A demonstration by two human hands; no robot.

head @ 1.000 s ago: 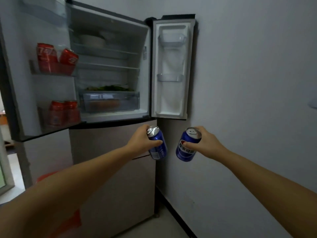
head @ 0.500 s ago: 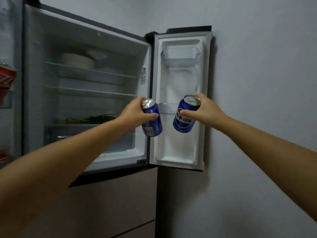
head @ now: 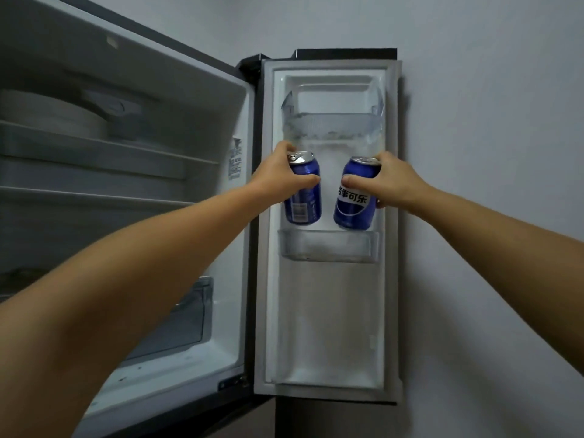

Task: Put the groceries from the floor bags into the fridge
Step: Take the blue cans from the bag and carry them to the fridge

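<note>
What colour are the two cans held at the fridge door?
Both cans are blue with silver tops, seen in the head view.

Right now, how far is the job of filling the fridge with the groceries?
Done: the fridge door stands open. In hand: the left hand grips one blue cola can and the right hand grips another blue cola can, both just above the middle door bin, which looks empty. Left: lowering both cans into it. The floor bags are out of view, so I cannot tell what remains.
</note>
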